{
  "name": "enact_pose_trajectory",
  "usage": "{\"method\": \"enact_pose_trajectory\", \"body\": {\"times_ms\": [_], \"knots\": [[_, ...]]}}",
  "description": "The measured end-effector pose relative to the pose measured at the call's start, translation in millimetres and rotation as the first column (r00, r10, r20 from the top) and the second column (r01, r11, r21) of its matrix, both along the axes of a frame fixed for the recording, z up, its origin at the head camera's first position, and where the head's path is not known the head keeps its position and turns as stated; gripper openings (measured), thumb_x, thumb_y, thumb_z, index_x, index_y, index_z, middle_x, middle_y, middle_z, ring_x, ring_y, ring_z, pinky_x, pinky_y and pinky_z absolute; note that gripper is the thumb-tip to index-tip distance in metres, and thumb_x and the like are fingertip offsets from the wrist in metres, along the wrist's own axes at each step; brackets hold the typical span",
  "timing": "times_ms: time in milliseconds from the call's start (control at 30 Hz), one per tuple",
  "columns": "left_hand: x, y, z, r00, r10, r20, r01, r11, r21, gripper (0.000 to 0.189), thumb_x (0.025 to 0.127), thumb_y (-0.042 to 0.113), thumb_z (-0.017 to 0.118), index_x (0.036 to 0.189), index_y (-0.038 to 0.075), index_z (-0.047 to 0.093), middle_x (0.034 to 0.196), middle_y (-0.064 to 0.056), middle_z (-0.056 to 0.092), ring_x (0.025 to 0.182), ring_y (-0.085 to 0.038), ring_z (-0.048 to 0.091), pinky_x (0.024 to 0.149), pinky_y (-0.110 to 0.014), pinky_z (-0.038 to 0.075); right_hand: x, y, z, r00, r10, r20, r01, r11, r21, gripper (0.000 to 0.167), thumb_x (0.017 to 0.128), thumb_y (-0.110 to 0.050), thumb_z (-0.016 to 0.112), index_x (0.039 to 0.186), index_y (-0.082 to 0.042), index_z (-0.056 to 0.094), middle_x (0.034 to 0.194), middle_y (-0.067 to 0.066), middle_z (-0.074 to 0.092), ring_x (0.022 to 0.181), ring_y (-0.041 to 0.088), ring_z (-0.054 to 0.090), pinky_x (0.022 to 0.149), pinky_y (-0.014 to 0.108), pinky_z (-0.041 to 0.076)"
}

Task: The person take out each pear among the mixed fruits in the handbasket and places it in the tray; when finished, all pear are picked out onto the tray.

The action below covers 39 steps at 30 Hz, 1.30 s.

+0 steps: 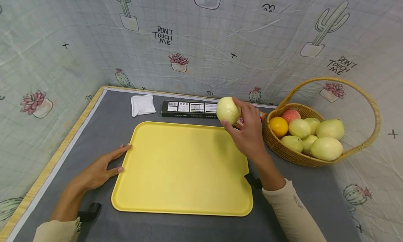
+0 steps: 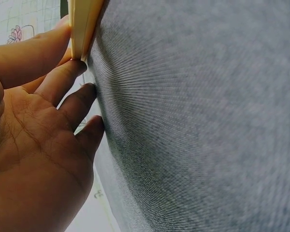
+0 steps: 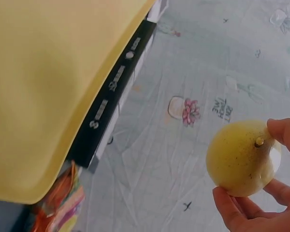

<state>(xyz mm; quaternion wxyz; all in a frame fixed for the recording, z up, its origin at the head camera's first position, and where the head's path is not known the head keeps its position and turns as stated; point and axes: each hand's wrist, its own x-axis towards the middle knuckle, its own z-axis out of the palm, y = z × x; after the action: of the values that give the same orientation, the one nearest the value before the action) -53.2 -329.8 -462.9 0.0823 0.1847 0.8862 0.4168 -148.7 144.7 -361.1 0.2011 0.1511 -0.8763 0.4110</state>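
My right hand [image 1: 247,132] holds a pale yellow pear [image 1: 227,111] above the far right part of a yellow tray [image 1: 185,168]. In the right wrist view, thumb and fingertips grip the pear [image 3: 241,157] around its sides, and its short stem and dark specks show. At the tray's left edge, my left hand [image 1: 97,170] touches the rim with its fingers spread and fairly straight. From the left wrist, the thumb and a fingertip meet the tray's rim [image 2: 79,29], while other fingertips of the left hand [image 2: 43,116] rest on the grey cloth.
Right of the tray, a wicker basket [image 1: 280,151] with a tall handle holds several pale green fruits, an orange [image 1: 278,126] and a reddish fruit [image 1: 290,116]. Behind the tray lie a white packet [image 1: 142,105], a long black box [image 1: 189,109] and a colourful wrapper [image 3: 63,203].
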Motion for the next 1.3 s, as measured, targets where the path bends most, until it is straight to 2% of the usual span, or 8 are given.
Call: {"method": "enact_pose_trajectory", "body": {"times_ms": [333,600,800,1000,1300], "knots": [[-1.2,1.0,1.9,1.000,-0.009,-0.029,0.009,1.000,-0.011,0.076,0.096,0.014,0.076,0.163,0.006,0.041,0.165,-0.032,0.038,0.144,0.027,0.012,0.105,0.006,0.014,-3.7,-31,1.6,0.996,0.092,0.018,-0.091,0.996,-0.018,0.073,0.091,-0.019,0.087,0.156,-0.016,0.054,0.148,0.015,0.055,0.136,0.031,0.046,0.100,0.049,0.053],[-1.3,1.9,3.5,1.000,0.004,0.003,-0.004,1.000,-0.011,0.076,0.097,0.016,0.075,0.164,0.008,0.040,0.166,-0.031,0.037,0.144,0.027,0.012,0.104,0.005,0.013,-8.1,-57,-1.9,0.986,0.167,0.016,-0.168,0.986,0.014,0.072,0.092,-0.022,0.086,0.156,-0.017,0.054,0.151,0.013,0.054,0.131,0.031,0.046,0.097,0.048,0.052],[-0.3,0.8,3.0,1.000,0.004,-0.002,-0.004,1.000,-0.004,0.078,0.096,0.013,0.076,0.164,0.007,0.039,0.166,-0.030,0.037,0.144,0.027,0.012,0.105,0.005,0.013,-12.5,-75,-7.0,0.973,0.231,0.015,-0.231,0.972,0.032,0.072,0.092,-0.022,0.087,0.156,-0.017,0.054,0.151,0.012,0.055,0.130,0.031,0.046,0.102,0.053,0.047],[0.7,0.1,1.5,1.000,0.008,-0.028,-0.008,1.000,-0.008,0.079,0.095,0.011,0.076,0.164,0.006,0.040,0.169,-0.022,0.037,0.145,0.027,0.012,0.105,0.005,0.013,-16.8,-94,-13.5,0.960,0.281,0.014,-0.281,0.958,0.052,0.072,0.092,-0.023,0.086,0.156,-0.017,0.054,0.150,0.009,0.057,0.129,0.030,0.048,0.104,0.052,0.046],[2.1,-0.2,5.8,0.999,0.020,0.029,-0.020,1.000,-0.008,0.077,0.097,0.015,0.075,0.165,0.008,0.039,0.168,-0.028,0.035,0.145,0.025,0.012,0.106,0.004,0.013,-24.5,-121,-23.9,0.930,0.358,0.083,-0.364,0.930,0.056,0.070,0.093,-0.022,0.084,0.156,-0.018,0.054,0.151,0.007,0.057,0.137,0.029,0.046,0.107,0.052,0.047]]}}
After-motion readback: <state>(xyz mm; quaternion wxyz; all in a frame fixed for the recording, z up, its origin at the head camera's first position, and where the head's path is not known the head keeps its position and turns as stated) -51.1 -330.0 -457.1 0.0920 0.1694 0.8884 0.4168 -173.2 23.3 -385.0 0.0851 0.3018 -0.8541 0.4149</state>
